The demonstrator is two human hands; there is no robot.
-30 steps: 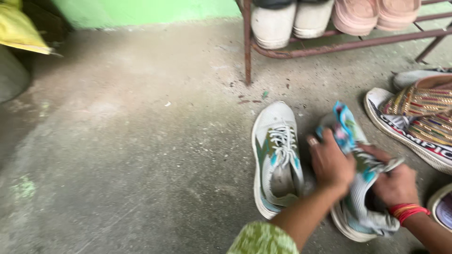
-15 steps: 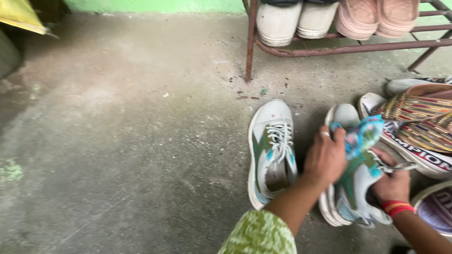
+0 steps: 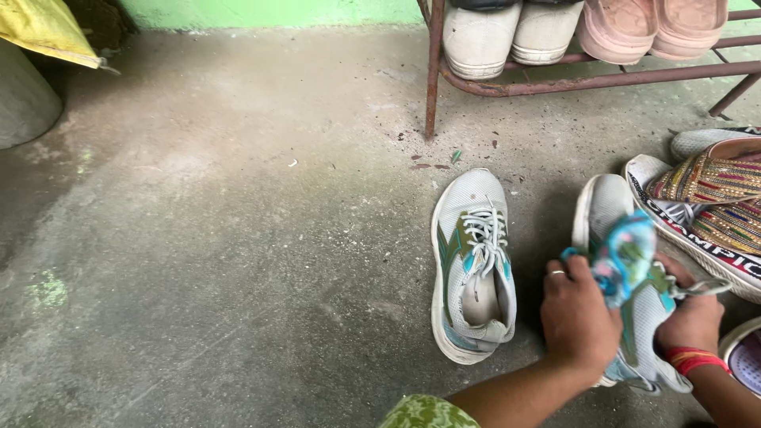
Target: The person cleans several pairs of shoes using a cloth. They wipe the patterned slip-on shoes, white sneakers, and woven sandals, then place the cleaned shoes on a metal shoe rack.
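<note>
While the left hand [image 3: 579, 317] presses a soft blue cloth [image 3: 622, 257] onto the light, flexible sneaker [image 3: 626, 317], right of its mate [image 3: 473, 269], the right hand [image 3: 694, 317] grips its collar.

I see a rusty metal shoe rack [image 3: 507, 85] at upper right, pale pink shoes [image 3: 650, 28] on it, and a yellow sack [image 3: 43, 32] at upper left.

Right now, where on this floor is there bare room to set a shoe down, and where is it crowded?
Bare concrete floor spreads left of the laced sneaker, up to the green wall. Crowded on the right: left hand, right hand, cloth, held sneaker, sandals.
</note>
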